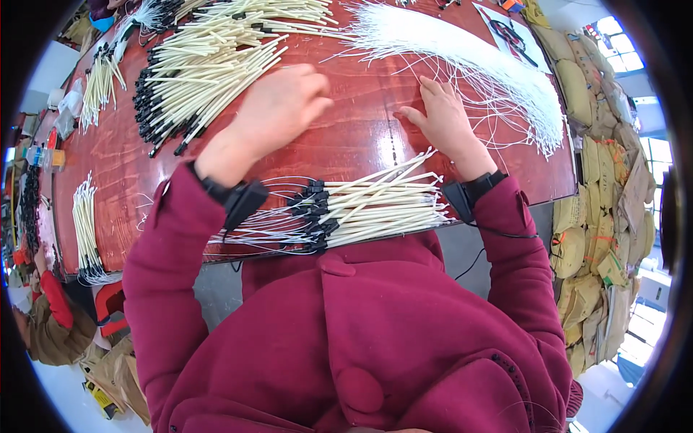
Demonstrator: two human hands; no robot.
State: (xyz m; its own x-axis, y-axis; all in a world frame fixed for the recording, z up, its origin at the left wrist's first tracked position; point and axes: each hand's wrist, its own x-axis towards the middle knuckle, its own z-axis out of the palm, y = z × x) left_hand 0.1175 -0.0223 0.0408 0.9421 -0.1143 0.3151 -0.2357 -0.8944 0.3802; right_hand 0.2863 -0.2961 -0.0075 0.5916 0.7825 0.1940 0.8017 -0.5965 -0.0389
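Observation:
My left hand (281, 108) hovers over the red table, beside a big heap of cream-coloured sticks with black ends (209, 65). Its fingers are curled and smeared by motion, so whether anything is in them cannot be made out. My right hand (444, 119) is at the near edge of a long spread of thin white strands (462, 50), thumb and fingers apart, with no held thing visible. Below both hands, along the table's near edge, lies a bundle of cream sticks (382, 206) with black fittings and thin white wires trailing left.
A smaller stick bundle (85, 224) lies at the table's left, another (102, 83) farther back. A white sheet with dark cord (512, 40) lies at the far right. Stacked tan sacks (595, 187) line the right side. Another person's red sleeve (56, 296) shows at left.

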